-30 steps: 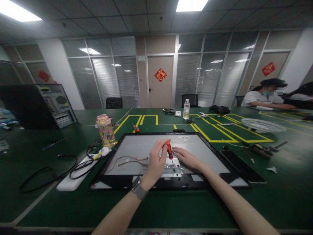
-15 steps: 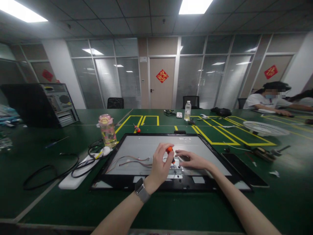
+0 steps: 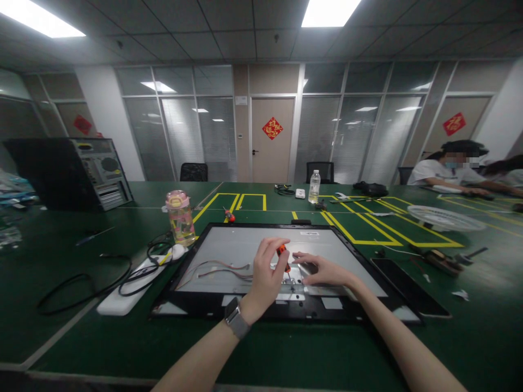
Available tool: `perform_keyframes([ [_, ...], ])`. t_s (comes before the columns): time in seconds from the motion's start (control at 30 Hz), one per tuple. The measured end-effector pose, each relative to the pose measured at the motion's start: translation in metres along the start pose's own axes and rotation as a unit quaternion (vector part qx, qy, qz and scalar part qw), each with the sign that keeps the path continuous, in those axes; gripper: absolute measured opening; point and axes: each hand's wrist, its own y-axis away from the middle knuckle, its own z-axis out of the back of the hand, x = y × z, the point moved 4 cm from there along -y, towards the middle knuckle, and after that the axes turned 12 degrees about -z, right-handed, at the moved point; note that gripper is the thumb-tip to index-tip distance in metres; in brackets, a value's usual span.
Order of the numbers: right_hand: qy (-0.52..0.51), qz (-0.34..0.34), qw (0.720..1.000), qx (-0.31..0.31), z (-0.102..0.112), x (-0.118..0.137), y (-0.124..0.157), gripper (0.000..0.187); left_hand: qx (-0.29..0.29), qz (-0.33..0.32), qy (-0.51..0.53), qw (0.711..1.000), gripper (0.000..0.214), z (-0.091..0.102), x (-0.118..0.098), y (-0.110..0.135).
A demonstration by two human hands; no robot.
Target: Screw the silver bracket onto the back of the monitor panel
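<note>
A flat display panel (image 3: 229,245) with a black frame lies back side up before me. Fingers of my left hand (image 3: 267,269) are closed around the orange and black handle of a screwdriver (image 3: 283,251). Its shaft points down at the metal bracket (image 3: 292,283) near the panel's lower middle; whether the tip sits in a screw is too small to tell. Close by on the right, my right hand (image 3: 322,269) hovers low over the bracket, fingers apart, with nothing visible in them. Thin cables (image 3: 220,268) run across the panel left of the bracket.
Left of the panel are a white power strip (image 3: 131,288) with black cable, a pink-lidded bottle (image 3: 180,220) and a black computer case (image 3: 61,174). To the right lies a dark phone-like slab (image 3: 408,286). Behind stands a clear bottle (image 3: 314,187); a co-worker (image 3: 437,169) sits far right.
The screwdriver's handle has tilted slightly, showing more of its side in my left hand. My right hand has barely moved. The whole view has shifted a little.
</note>
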Motion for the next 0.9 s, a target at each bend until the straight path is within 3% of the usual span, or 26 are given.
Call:
perform_keyframes([
  [0.13,-0.003,-0.002,1.0,0.004,-0.0001,-0.0005,-0.0004,0.066,-0.033,0.006,-0.036,0.999,0.016,0.0024,0.0016,-0.001],
  [0.33,0.004,-0.001,1.0,0.016,0.0015,0.0022,0.0005,0.061,-0.03,0.033,-0.037,0.998,0.025,0.0014,0.005,-0.0024],
  [0.63,-0.003,-0.021,1.0,0.021,0.001,0.0054,0.0036,0.066,-0.037,0.002,-0.035,0.999,0.017,0.0004,0.0025,0.0029],
  [0.9,-0.002,-0.014,1.0,0.013,0.0004,0.0008,0.0013,0.066,-0.011,-0.016,0.008,1.0,0.029,-0.0036,0.0023,0.0057],
])
